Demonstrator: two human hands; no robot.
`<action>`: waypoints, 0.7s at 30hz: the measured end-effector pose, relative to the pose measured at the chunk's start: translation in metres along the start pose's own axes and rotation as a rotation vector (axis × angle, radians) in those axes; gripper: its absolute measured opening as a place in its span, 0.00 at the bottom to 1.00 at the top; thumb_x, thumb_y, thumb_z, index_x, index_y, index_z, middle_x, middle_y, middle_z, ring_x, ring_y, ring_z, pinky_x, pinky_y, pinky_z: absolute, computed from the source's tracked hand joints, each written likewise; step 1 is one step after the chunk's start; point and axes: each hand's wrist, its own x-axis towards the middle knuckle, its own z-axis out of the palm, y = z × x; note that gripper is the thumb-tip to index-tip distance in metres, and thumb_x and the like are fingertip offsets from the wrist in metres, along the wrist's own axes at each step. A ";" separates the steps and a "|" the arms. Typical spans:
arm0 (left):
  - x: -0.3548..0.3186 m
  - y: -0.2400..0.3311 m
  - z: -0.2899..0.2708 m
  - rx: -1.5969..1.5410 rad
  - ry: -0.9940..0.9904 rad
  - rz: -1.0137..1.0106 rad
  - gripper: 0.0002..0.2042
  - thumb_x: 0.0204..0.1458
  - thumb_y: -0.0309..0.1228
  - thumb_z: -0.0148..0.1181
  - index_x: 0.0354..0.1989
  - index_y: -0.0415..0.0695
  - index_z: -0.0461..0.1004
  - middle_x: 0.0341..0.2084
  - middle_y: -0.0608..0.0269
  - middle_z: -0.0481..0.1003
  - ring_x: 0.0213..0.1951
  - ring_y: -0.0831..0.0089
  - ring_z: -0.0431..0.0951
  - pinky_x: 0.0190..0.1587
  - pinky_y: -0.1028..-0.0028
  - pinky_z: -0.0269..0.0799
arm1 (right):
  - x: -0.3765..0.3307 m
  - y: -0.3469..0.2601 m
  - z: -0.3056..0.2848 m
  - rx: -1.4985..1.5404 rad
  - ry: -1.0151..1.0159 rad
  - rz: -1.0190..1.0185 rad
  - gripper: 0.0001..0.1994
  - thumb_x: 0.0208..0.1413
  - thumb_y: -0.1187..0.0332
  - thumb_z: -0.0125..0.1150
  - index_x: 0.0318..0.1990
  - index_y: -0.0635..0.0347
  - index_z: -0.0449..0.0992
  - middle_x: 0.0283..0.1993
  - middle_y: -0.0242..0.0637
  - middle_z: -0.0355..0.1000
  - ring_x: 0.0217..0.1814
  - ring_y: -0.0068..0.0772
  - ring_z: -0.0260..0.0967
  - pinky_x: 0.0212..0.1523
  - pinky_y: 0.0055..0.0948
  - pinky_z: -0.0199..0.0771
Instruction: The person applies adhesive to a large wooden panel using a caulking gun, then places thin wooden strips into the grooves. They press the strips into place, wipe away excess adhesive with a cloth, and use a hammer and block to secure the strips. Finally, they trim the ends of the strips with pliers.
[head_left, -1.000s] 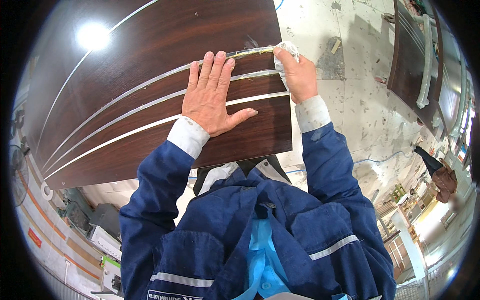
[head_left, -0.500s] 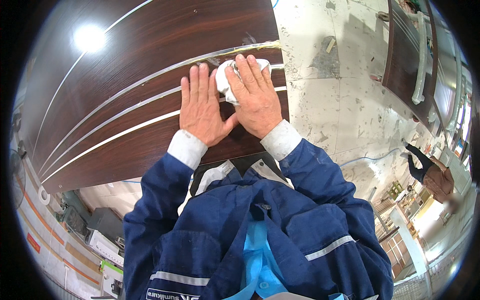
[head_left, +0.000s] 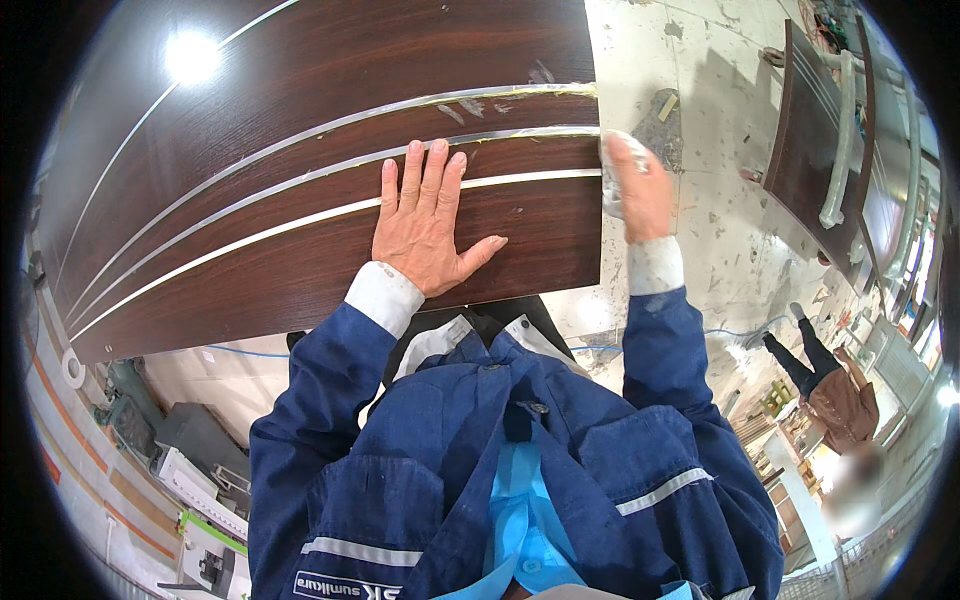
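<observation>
A dark brown wood-grain panel [head_left: 300, 240] with curved, light inlaid strips [head_left: 330, 208] lies in front of me. My left hand [head_left: 422, 222] rests flat on it, fingers together and pointing away, thumb spread to the right. Just past the panel's right end, my right hand [head_left: 645, 190] holds a crumpled white cloth [head_left: 611, 180] against or close to that edge. The hand is a little blurred. Whitish smears [head_left: 470, 106] and yellowish residue show along the strips near the right end.
Another dark panel [head_left: 815, 150] with a wrapped tube [head_left: 842, 140] stands at the right over a scuffed, pale floor [head_left: 720, 240]. A person in a brown top [head_left: 845, 405] is farther off at right. A blue hose [head_left: 250, 352] runs along the floor. Equipment [head_left: 205, 440] sits at lower left.
My right hand has moved right with the cloth, from the panel's surface to beyond its end. My left hand stays on the panel, slightly shifted. Less yellowish residue shows along the strip.
</observation>
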 end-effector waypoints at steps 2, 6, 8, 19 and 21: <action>0.002 -0.001 -0.001 -0.011 0.020 0.066 0.55 0.56 0.74 0.49 0.80 0.42 0.49 0.81 0.46 0.44 0.82 0.49 0.34 0.81 0.47 0.25 | -0.003 -0.007 0.029 -0.068 -0.081 0.061 0.28 0.57 0.48 0.76 0.51 0.67 0.84 0.44 0.40 0.84 0.46 0.27 0.79 0.50 0.32 0.77; 0.005 0.000 -0.001 -0.008 -0.021 0.102 0.56 0.54 0.75 0.50 0.80 0.43 0.49 0.81 0.46 0.45 0.82 0.50 0.36 0.81 0.47 0.27 | -0.004 -0.021 0.048 -0.021 -0.106 0.136 0.29 0.54 0.49 0.78 0.51 0.68 0.84 0.47 0.39 0.84 0.47 0.29 0.79 0.51 0.30 0.76; 0.006 0.000 0.000 -0.018 -0.006 0.103 0.56 0.53 0.76 0.50 0.80 0.43 0.49 0.80 0.47 0.46 0.82 0.51 0.37 0.81 0.47 0.26 | -0.004 -0.024 0.047 0.013 -0.119 0.164 0.27 0.54 0.51 0.77 0.51 0.68 0.83 0.47 0.40 0.83 0.47 0.30 0.79 0.52 0.30 0.76; 0.007 -0.002 -0.001 -0.027 -0.004 0.112 0.58 0.52 0.78 0.49 0.80 0.41 0.49 0.80 0.47 0.47 0.82 0.52 0.37 0.81 0.48 0.25 | -0.002 -0.024 0.052 0.051 -0.092 0.181 0.26 0.54 0.55 0.76 0.51 0.68 0.82 0.48 0.40 0.83 0.48 0.30 0.79 0.52 0.30 0.76; 0.007 -0.002 -0.002 -0.035 0.006 0.114 0.58 0.52 0.78 0.49 0.80 0.41 0.50 0.80 0.47 0.47 0.82 0.52 0.37 0.81 0.48 0.25 | -0.002 -0.021 0.050 0.039 -0.109 0.162 0.26 0.54 0.55 0.76 0.52 0.69 0.82 0.48 0.41 0.83 0.48 0.31 0.79 0.52 0.30 0.76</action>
